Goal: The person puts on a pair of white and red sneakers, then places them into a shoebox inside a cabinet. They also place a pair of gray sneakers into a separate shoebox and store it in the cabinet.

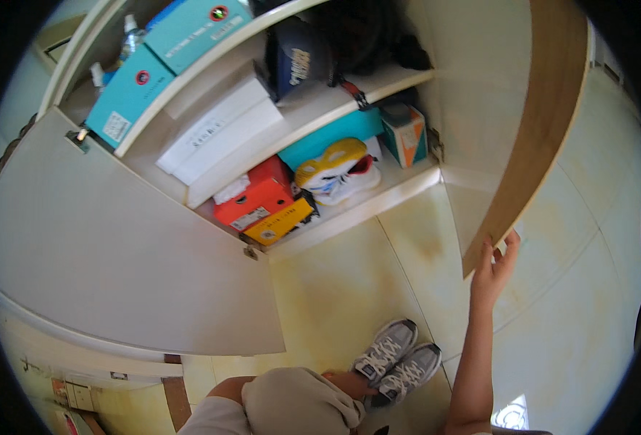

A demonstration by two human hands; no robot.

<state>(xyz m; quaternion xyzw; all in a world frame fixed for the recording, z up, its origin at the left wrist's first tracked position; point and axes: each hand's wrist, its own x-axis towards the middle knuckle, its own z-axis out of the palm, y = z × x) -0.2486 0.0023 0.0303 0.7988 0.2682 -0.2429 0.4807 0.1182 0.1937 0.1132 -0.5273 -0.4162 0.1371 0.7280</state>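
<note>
My right hand [491, 274] grips the free edge of the right cabinet door [538, 125], thumb on one face and fingers on the other. My left hand is out of view. Both doors of the white shoe cabinet stand swung outward, the left cabinet door [135, 255] filling the left side. Before me on the lowest shelf are a red shoebox [263, 190], a yellow box [279, 220], and white sneakers [347, 176] with a yellow sole. A teal box [336, 133] lies behind them, and a green, white and orange box [404, 133] stands near the right hinge.
On the middle shelf are a white shoebox [220, 128], a navy cap [298, 60] and a dark bag [364, 38]. Above sit teal shoeboxes [130, 95] and a spray bottle [130, 41]. My grey sneakers [399, 361] rest on the tiled floor [326, 288] between the doors.
</note>
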